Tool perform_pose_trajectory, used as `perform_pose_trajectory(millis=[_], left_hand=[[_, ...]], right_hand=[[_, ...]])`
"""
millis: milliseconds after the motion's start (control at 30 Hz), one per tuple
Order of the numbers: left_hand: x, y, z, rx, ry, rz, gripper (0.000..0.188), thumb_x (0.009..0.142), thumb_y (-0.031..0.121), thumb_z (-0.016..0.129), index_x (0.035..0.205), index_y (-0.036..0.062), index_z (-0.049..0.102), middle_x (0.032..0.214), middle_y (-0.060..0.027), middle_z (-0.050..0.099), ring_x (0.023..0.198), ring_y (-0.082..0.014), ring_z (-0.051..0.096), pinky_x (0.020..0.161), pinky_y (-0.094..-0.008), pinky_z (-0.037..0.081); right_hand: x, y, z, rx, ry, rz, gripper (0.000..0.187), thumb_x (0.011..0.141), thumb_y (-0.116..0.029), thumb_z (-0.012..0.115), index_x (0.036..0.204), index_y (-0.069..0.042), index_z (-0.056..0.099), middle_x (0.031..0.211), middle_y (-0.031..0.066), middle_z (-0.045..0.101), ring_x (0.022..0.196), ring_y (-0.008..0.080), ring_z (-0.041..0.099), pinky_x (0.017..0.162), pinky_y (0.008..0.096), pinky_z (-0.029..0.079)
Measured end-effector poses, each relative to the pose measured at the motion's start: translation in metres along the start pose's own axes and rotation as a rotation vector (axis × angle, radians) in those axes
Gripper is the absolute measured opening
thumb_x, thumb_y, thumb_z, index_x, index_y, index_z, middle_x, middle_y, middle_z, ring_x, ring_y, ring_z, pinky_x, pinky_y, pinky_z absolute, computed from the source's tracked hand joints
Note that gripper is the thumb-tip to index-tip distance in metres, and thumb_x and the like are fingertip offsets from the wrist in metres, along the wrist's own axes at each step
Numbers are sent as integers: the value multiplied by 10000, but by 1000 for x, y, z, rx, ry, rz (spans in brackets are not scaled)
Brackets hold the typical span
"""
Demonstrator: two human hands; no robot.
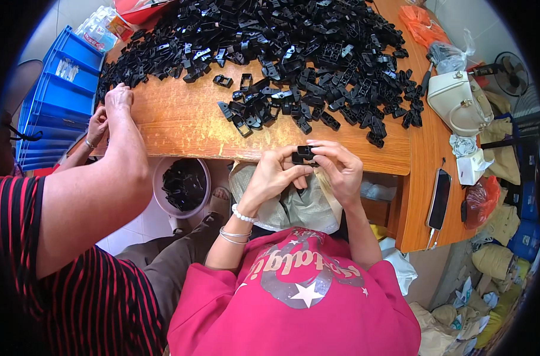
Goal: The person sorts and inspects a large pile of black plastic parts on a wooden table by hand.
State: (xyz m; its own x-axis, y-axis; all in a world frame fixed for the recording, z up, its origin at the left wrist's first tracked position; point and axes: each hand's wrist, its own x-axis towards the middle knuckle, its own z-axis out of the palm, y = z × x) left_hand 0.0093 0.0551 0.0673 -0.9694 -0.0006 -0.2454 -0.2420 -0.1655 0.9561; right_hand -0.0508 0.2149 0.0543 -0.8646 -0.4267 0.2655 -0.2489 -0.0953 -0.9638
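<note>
Between my two hands, just off the table's front edge, is a small black plastic part [303, 153] with a boxy, hollow shape. My left hand [277, 170] has its thumb and fingers closed on the part's left side. On the other side my right hand [340, 165] pinches it with thumb and fingertips. Below them, an open woven sack [282, 202] lies at my lap. A big heap of similar black plastic parts [317, 53] covers the far side of the wooden table [175, 118], with some loose ones closest to my hands.
At my left, a co-worker's hands [109, 113] work at the table edge by blue plastic bins [65, 77]. A bucket of black parts [184, 184] stands on the floor. To the right are a phone [440, 199] with a cable, a cream handbag [460, 104] and an orange bag [421, 25].
</note>
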Motion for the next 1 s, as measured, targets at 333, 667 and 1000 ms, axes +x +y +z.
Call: perform_pose_trajectory(millis=[333,667,1000], left_hand=[[-2,9,-2,158,-49,-41,229,854,8,639,1061,-74,584,789,-114,671,651,-137,659,601,-235,536],[-4,-1,11,335,103,347,297,874,21,608,1164,-9,554,929,-121,664,740,-110,648,651,-243,521],[68,0,-21,993,639,599,160,843,73,599,987,11,568,891,-151,575,712,-280,622,596,-368,498]], right_hand=[[-9,9,2,43,38,-44,110,804,19,651,909,11,683,991,131,681,980,227,631,880,325,468],[-17,13,13,179,100,163,234,829,40,608,1061,33,642,1090,126,619,1027,178,582,892,277,454],[11,17,10,-250,-13,163,135,817,-62,663,927,16,667,916,105,637,805,191,623,700,295,489]])
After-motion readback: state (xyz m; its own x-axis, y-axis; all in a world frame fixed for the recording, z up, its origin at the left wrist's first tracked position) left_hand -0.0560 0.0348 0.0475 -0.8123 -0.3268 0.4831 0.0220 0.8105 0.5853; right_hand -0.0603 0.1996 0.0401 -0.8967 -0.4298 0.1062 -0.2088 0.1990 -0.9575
